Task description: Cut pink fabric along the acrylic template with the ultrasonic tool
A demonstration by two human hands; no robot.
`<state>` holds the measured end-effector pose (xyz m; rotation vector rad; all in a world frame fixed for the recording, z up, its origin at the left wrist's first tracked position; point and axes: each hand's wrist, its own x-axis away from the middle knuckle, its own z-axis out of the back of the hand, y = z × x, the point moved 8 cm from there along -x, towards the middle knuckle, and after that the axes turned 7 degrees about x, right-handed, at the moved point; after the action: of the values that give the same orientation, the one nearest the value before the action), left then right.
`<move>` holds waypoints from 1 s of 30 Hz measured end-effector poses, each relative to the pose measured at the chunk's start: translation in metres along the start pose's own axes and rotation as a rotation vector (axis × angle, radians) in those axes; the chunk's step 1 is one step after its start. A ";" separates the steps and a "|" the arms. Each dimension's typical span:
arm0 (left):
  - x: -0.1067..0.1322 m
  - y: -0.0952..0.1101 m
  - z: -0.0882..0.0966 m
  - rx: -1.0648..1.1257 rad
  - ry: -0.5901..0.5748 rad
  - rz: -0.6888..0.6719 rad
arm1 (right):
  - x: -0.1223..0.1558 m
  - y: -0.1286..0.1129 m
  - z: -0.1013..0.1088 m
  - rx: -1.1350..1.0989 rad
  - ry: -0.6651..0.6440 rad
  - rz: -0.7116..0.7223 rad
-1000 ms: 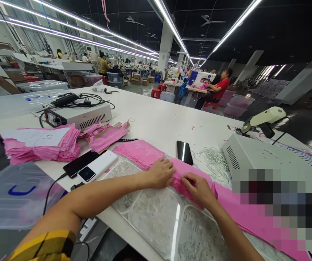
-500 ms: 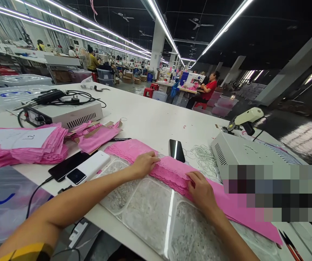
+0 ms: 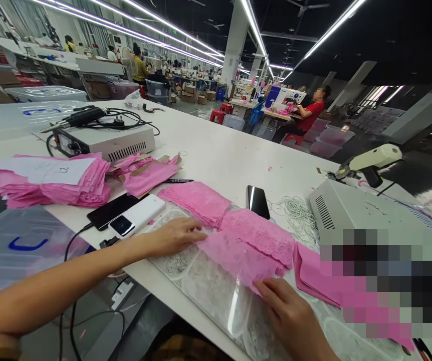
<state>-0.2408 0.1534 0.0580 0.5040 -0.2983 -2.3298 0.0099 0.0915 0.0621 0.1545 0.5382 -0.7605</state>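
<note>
Lace [image 3: 246,245] at lower centre is pinned by the flat, open left hand [image 3: 174,235] and right hand [image 3: 291,311], neither gripping; uneven pressure could skew its folded layers.

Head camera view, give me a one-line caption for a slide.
Left hand and right hand flatten a pink lace piece on a clear plastic sheet atop a white worktable.
</note>
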 end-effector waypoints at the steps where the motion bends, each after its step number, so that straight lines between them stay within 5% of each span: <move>1: 0.013 0.004 0.002 -0.025 -0.026 -0.031 | 0.001 -0.008 -0.002 -0.037 -0.041 0.027; 6: 0.041 0.013 0.009 -0.063 -0.094 -0.095 | -0.016 -0.003 -0.009 -0.182 -0.134 -0.050; 10: 0.004 0.014 0.007 -0.023 0.002 -0.039 | -0.053 0.032 -0.033 -0.246 -0.156 -0.262; 17: -0.086 0.002 -0.035 -0.010 -0.014 0.013 | -0.093 0.052 -0.071 -0.199 -0.198 -0.316; 30: -0.102 -0.015 -0.044 0.089 -0.165 0.097 | -0.091 0.061 -0.078 -0.265 -0.229 -0.361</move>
<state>-0.1634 0.2326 0.0411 0.3323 -0.4963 -2.2742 -0.0343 0.2162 0.0390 -0.2808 0.4477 -1.0339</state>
